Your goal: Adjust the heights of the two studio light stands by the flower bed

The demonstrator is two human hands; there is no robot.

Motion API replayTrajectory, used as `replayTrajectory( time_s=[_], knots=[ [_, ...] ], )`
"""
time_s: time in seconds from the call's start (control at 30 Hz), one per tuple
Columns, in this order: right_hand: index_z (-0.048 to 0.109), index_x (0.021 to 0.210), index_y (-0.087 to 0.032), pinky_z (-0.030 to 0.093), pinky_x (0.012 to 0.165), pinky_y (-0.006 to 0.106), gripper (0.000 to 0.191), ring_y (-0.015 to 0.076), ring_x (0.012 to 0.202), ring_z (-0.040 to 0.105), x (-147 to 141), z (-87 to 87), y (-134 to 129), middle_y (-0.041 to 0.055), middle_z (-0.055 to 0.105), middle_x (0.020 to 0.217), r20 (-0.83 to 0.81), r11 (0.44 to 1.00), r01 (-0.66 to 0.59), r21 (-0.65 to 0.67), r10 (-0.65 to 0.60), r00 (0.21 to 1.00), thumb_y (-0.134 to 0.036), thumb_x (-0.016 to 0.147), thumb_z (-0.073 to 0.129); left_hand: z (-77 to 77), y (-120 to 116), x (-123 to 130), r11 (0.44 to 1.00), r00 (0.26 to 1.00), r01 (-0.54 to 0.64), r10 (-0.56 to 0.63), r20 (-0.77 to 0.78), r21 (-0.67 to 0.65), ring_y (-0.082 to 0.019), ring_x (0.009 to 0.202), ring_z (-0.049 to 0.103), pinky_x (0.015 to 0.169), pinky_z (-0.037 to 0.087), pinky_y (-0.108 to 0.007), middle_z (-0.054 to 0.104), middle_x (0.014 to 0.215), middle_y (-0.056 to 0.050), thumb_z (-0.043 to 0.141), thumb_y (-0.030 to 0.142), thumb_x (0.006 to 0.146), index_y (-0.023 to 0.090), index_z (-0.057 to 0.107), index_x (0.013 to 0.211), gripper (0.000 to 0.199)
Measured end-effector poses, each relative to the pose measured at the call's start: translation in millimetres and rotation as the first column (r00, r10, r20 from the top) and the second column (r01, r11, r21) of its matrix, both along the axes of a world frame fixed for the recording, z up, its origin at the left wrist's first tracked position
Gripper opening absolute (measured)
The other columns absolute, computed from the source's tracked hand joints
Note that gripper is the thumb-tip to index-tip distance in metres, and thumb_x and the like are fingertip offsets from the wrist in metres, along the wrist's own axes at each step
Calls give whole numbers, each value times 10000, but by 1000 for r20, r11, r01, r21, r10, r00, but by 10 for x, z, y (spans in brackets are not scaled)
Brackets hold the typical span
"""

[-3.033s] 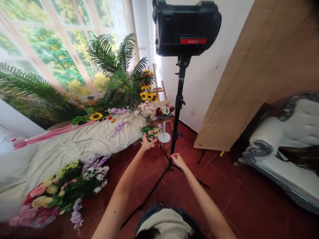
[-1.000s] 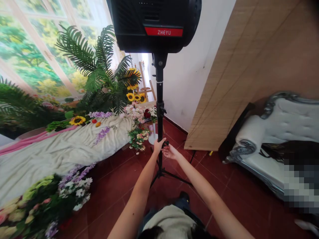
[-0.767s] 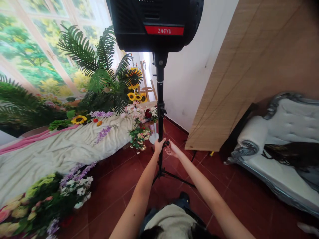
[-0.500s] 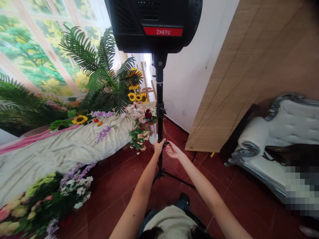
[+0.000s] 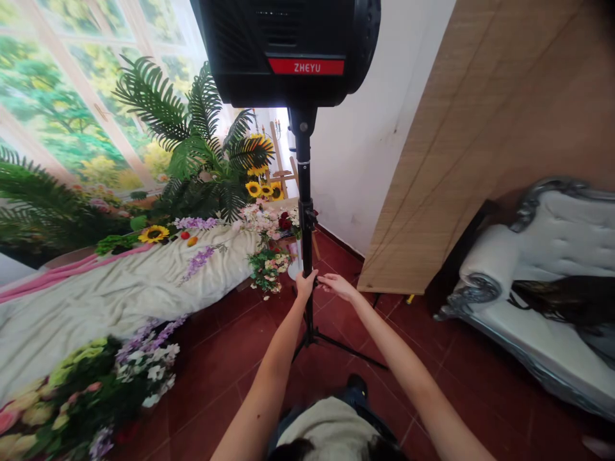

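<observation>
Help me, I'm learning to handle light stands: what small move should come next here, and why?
I'd probably turn the small black knob slightly with the bare right grip: it seems to be at the knob, while the bare left grip wraps the black tubular stand. A bulky, black, red-labelled lamp sits on top, so a steady left hold seems wise.

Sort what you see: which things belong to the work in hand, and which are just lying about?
Belong:
black tubular tripod stand, in the left hand, right hand beside it
black boxy lamp, red label, atop it

Lying about:
cream draped cloth
white tufted sofa
tan woven panel
</observation>
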State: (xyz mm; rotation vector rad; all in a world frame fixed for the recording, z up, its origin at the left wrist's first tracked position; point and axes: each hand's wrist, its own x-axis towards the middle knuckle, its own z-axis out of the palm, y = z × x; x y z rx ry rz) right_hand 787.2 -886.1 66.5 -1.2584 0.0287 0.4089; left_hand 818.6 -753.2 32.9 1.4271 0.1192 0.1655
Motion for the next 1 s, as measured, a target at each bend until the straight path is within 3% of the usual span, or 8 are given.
replayTrajectory(
  time_s=[0.07, 0.17, 0.37, 0.47, 0.57, 0.73, 0.9, 1.0],
  knots=[
    [586, 691, -184, 441, 565, 165, 138, 107, 681, 563, -39, 27, -50, -12, 607, 687, 274, 980, 82, -183, -30, 961, -147, 680, 718, -10, -7, 1, 1000, 1000, 16, -16, 11, -4, -98, 446, 498, 433, 386, -201, 525, 499, 18, 699, 370, 582, 148, 528, 557, 282],
    [596, 725, -236, 440, 642, 187, 183, 163, 898, 533, -135, 36, -77, 14, 606, 847, 514, 923, 246, -297, -63, 855, -135, 645, 726, -14, -20, -2, 998, 998, 54, -55, -19, -38, -128, 449, 538, 441, 424, -232, 558, 524, 1, 684, 410, 599, 145, 554, 620, 296],
    [576, 802, -253, 449, 708, 247, 129, 177, 822, 527, -244, -67, 34, 10, 588, 830, 552, 840, 364, -403, -94, 828, -368, 767, 624, -64, 19, 9, 998, 996, 55, -56, 65, 14, -130, 543, 556, 531, 455, -238, 596, 586, -17, 722, 381, 554, 128, 602, 625, 289],
    [570, 793, -246, 452, 785, 280, 166, 181, 811, 530, -231, -100, 48, 12, 591, 800, 515, 865, 346, -362, -124, 848, -402, 831, 531, -115, 30, 27, 998, 998, 56, -57, 32, 25, -105, 475, 506, 485, 430, -224, 554, 539, 4, 709, 424, 578, 126, 587, 615, 325],
    [580, 897, -244, 424, 905, 317, 146, 186, 913, 533, -228, -54, 66, 28, 602, 920, 543, 867, 411, -283, -209, 814, -355, 803, 586, -152, 21, 53, 995, 995, 95, -95, 15, 22, -103, 467, 505, 495, 444, -232, 560, 552, -4, 705, 440, 591, 118, 597, 640, 343],
    [505, 1145, -259, 365, 1023, 322, 495, 166, 1140, 476, -187, 160, 294, 49, 518, 1220, 612, 929, 328, -170, -161, 775, -216, 692, 700, -162, 4, 104, 996, 991, 93, -91, 93, -12, -121, 571, 542, 582, 473, -247, 624, 672, -36, 695, 389, 600, 123, 631, 713, 297],
    [505, 1097, -243, 423, 981, 325, 507, 165, 1088, 536, -22, 266, 541, 50, 577, 1134, 575, 933, 345, -97, -231, 785, -160, 643, 717, -138, 21, 138, 999, 996, 48, -49, 80, 9, -148, 626, 560, 662, 491, -282, 634, 671, -41, 689, 313, 558, 150, 607, 665, 211],
    [499, 1090, -247, 475, 924, 301, 470, 157, 1042, 573, 34, 258, 558, 31, 614, 1053, 493, 960, 270, -76, -199, 847, -152, 672, 691, -143, 26, 136, 1000, 997, 24, -23, 67, -16, -152, 635, 564, 692, 493, -295, 633, 672, -40, 654, 301, 575, 163, 587, 636, 166]
  ],
)
